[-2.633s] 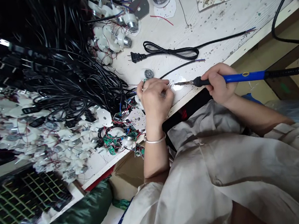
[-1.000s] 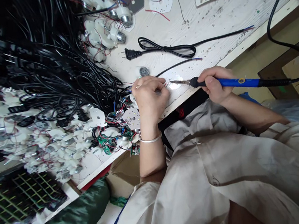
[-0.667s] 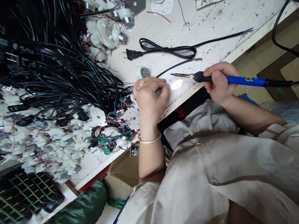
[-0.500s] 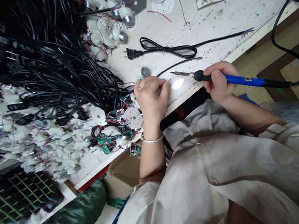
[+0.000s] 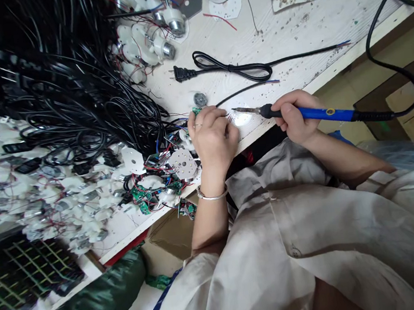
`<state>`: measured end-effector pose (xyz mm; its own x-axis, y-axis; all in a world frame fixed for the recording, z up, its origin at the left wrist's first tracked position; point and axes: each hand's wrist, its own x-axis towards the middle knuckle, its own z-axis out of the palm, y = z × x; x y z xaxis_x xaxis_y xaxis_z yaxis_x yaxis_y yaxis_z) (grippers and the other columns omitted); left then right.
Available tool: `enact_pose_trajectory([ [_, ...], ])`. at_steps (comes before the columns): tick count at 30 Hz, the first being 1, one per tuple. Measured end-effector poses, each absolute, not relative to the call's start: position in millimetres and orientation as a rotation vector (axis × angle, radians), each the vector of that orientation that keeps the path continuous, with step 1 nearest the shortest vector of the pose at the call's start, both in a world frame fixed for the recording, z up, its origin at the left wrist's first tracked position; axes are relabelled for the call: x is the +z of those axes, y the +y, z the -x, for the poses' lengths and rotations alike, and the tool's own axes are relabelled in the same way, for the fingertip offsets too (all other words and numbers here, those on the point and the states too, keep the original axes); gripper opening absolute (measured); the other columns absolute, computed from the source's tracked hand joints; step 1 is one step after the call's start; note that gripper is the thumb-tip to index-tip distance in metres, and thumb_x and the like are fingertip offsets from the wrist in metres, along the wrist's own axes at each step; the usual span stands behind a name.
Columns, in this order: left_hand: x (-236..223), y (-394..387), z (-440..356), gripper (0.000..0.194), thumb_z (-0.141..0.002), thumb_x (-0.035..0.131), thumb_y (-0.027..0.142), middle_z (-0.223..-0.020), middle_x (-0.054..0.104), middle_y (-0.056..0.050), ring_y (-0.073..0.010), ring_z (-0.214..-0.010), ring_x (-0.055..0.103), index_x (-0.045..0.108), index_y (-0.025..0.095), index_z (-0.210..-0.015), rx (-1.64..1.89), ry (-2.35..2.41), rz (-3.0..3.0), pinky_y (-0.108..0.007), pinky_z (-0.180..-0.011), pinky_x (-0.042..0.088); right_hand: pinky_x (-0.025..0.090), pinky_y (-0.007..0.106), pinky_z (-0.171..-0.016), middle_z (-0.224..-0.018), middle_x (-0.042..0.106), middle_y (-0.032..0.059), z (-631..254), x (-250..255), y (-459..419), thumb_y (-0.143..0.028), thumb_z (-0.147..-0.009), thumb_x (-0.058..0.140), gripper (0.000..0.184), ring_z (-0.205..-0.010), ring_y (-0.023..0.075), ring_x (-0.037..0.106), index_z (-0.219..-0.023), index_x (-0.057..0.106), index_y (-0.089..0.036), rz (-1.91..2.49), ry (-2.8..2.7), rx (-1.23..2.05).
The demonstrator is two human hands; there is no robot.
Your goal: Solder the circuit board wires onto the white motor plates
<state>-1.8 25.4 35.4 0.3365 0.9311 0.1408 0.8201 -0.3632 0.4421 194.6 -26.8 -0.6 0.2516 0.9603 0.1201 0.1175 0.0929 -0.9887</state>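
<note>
Gripping a slim, blue-handled, metal-tipped soldering iron point(image 5: 324, 113), closed right hand point(image 5: 296, 118) aims, presumably for accuracy, beside curled fingers of left hand point(image 5: 213, 139), hold unclear.

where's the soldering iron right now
In the head view, right of centre, the soldering iron is in the right hand, its tip pointing toward the left hand.

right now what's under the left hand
A small green piece peeks out past the left hand, and a black cord runs in behind it. The hand covers the rest, so what lies under the palm cannot be seen.
</note>
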Motion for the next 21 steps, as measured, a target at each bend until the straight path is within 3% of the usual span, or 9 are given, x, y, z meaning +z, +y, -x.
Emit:
enact_pose_trajectory([
  [3,37.5,26.3,3.3,0.016,-0.089,0.059,0.020,-0.105,0.076,-0.001,-0.0240,-0.118,0.065,0.063,0.026,-0.074,0.521,1.538,-2.306,-0.050,-0.119,0.034,0.047,0.026,-0.053,-0.054,0.058,-0.0070,-192.0,3.2,-27.4,-0.049,-0.096,0.057,0.029,-0.044,0.0081,0.050,-0.091,0.072,-0.024,1.219,-1.106,0.784],
  [8,37.7,26.7,4.3,0.014,-0.095,0.061,0.029,-0.106,0.077,-0.001,-0.0243,-0.121,0.064,0.067,0.026,-0.083,0.524,1.528,-2.261,-0.050,-0.120,0.032,0.039,0.023,-0.043,-0.049,0.050,-0.0093,-187.0,2.6,-22.1,-0.053,-0.096,0.055,0.030,-0.037,0.0061,0.043,-0.089,0.067,-0.026,1.208,-1.020,0.766],
  [12,35.2,23.6,3.9,0.013,-0.095,0.060,0.025,-0.100,0.078,-0.001,-0.0238,-0.121,0.067,0.067,0.026,-0.085,0.586,1.569,-2.311,-0.049,-0.119,0.034,0.033,0.021,-0.036,-0.047,0.050,-0.0093,-185.8,-0.4,-22.3,-0.053,-0.097,0.054,0.031,-0.034,0.0061,0.042,-0.087,0.067,-0.027,1.195,-0.944,0.723],
  [16,30.7,21.7,5.1,0.012,-0.093,0.060,0.020,-0.099,0.080,-0.003,-0.0247,-0.116,0.071,0.068,0.025,-0.084,0.659,1.532,-2.441,-0.050,-0.114,0.039,0.039,0.020,-0.039,-0.050,0.058,-0.0083,-188.3,-8.0,-27.9,-0.038,-0.096,0.060,0.017,-0.037,0.0072,0.051,-0.093,0.071,-0.025,1.167,-1.010,0.754],
  [21,24.5,25.6,5.1,0.013,-0.090,0.061,0.017,-0.095,0.080,-0.003,-0.0247,-0.108,0.073,0.069,0.024,-0.081,0.772,1.533,-2.482,-0.049,-0.112,0.040,0.047,0.019,-0.046,-0.056,0.062,-0.0084,-185.7,-3.1,-25.8,-0.032,-0.098,0.057,0.014,-0.041,0.0069,0.057,-0.096,0.068,-0.024,1.189,-1.054,0.727],
])
